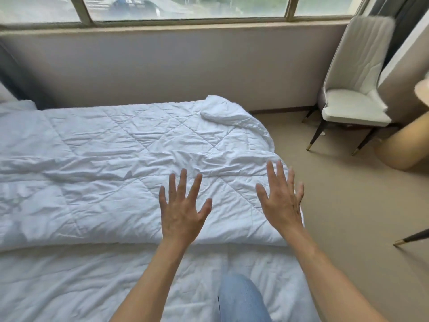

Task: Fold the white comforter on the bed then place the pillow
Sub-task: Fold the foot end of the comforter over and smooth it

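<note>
Head view: left hand (181,214) and right hand (281,201), grip released, fingers spread above white comforter (104,163).

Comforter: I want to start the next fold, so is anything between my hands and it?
Nothing visible. The left hand and right hand are spread open directly over the comforter, with no object on the fabric around them.

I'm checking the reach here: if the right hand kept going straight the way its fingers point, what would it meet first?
Most likely the white comforter itself. The right hand is open, fingers spread and pointing toward the window wall, over the comforter's right edge. Its height above the fabric is unclear, so it may already be touching.
</note>
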Demonstrator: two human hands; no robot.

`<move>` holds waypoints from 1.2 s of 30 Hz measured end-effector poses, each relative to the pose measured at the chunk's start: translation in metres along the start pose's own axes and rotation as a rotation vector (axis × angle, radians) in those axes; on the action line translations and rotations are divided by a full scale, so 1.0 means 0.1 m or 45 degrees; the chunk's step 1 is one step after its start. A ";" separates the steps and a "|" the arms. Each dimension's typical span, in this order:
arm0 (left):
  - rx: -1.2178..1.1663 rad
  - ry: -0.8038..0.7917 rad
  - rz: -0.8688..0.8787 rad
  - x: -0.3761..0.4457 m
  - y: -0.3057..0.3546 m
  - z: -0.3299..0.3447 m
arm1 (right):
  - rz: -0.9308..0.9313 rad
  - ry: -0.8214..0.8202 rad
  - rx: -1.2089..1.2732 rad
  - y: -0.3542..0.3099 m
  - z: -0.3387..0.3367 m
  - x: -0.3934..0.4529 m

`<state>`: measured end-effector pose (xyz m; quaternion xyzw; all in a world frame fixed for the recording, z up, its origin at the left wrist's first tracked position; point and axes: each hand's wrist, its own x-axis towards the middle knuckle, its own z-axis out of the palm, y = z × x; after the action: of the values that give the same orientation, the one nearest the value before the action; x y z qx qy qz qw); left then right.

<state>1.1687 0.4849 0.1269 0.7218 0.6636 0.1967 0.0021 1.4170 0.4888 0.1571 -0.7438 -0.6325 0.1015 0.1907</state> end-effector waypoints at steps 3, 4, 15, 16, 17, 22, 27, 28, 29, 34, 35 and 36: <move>-0.036 0.063 0.040 0.08 0.19 -0.37 | -0.100 0.041 -0.013 -0.26 -0.38 -0.05; -0.051 0.076 0.028 0.09 0.23 -0.46 | -0.123 0.046 -0.022 -0.30 -0.45 -0.07; -0.051 0.168 0.037 -0.25 1.18 -0.81 | -0.209 0.089 -0.102 0.33 -1.11 -0.58; -0.054 0.163 0.044 -0.28 1.32 -0.78 | -0.198 0.087 -0.097 0.48 -1.18 -0.59; -0.054 0.162 0.048 -0.30 1.48 -0.73 | -0.187 0.088 -0.087 0.64 -1.25 -0.60; -0.047 0.190 0.031 -0.35 2.39 -0.46 | -0.183 0.087 -0.081 1.67 -1.75 -0.49; -0.051 0.216 -0.052 -0.29 3.30 -0.20 | -0.209 0.075 -0.121 2.72 -2.27 -0.18; -0.063 0.211 -0.070 -0.28 3.46 -0.15 | -0.205 0.063 -0.112 2.88 -2.36 -0.13; -0.071 0.212 -0.079 -0.25 3.62 -0.10 | -0.205 0.064 -0.099 3.01 -2.43 -0.06; -0.081 0.162 -0.095 0.14 4.17 0.20 | -0.188 0.057 -0.010 3.44 -2.60 0.50; -0.081 0.155 -0.100 0.25 4.22 0.28 | -0.187 0.057 0.008 3.50 -2.59 0.64; -0.081 0.149 -0.108 0.37 4.26 0.36 | -0.187 0.054 0.018 3.56 -2.57 0.79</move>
<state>1.5878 0.4784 0.2168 0.6800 0.6859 0.2592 -0.0053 1.8530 0.4808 0.2505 -0.6959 -0.6806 0.0760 0.2162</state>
